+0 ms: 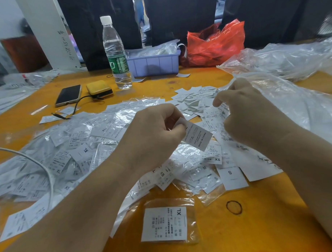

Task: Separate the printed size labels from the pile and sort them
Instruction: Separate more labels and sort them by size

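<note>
Two hands: left hand (154,133) fingers pinching 1 label (196,136) (right hand (243,111) grip unclear).

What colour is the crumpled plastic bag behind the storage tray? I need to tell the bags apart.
Red, translucent plastic bag; the head view shows it.

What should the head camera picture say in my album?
Left hand pinches a label; right hand picks at the pile.

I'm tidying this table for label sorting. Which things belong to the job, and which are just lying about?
Job: label pile, label held by left hand, right hand, bagged XL label.
Lying about: water bottle, phone, red bag, purple tray.
</note>
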### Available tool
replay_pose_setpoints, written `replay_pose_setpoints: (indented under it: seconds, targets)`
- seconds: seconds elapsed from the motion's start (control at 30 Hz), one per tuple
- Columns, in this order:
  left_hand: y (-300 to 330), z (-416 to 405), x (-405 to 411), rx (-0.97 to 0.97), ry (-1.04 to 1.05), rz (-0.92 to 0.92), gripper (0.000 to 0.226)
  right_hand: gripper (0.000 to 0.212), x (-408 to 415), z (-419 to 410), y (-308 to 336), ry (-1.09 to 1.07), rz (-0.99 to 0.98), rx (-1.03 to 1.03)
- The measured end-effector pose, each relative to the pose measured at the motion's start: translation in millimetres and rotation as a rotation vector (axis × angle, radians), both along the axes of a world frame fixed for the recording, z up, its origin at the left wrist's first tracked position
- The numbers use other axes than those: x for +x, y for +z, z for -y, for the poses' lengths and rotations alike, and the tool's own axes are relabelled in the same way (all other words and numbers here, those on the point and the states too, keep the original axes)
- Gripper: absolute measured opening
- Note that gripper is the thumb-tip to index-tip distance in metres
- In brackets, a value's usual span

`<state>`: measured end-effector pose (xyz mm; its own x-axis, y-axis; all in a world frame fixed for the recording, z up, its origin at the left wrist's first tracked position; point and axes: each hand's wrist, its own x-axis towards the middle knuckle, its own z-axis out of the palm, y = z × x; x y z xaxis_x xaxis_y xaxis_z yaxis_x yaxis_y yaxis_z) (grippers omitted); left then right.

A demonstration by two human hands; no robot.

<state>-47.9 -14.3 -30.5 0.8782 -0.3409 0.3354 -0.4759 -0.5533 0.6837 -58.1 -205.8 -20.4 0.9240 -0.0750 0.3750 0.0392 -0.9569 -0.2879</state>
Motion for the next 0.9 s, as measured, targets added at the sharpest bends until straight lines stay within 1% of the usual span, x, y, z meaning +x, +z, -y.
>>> replay_pose_setpoints:
  seconds: [0.1,0.17,0.27,0.33,0.53,0.63,0.73,0.83,0.9]
  targets:
    - [0,0,0,-0.001,-0.001,-0.005,0.017,0.051,0,2,2,-0.061,0.019,-0.010]
    - [1,0,-1,0.001,-0.001,-0.008,0.016,0.045,2,6,1,-0.097,0.004,-0.039]
    - [1,0,-1,0.000,-0.006,-0.015,0.017,0.036,3,10,-3,-0.100,-0.159,-0.146]
    - [1,1,-2,-0.006,-0.011,-0.019,0.017,0.034,1,10,-6,-0.095,-0.223,-0.171]
    - [2,1,-2,-0.005,-0.007,-0.015,0.016,0.035,-1,7,-6,-0.121,-0.215,-0.202]
    - [2,1,-2,-0.001,-0.010,-0.006,0.017,0.036,0,6,-8,-0.108,-0.178,-0.182]
    - [3,2,-3,0.006,0.000,0.007,0.018,0.038,-1,3,-5,-0.106,-0.087,-0.177]
    - [3,1,-3,0.002,0.015,0.007,0.018,0.040,-2,1,-1,-0.111,0.068,-0.168]
    - [4,0,-3,-0.002,0.020,0.005,0.017,0.040,-2,-1,2,-0.061,0.223,-0.123]
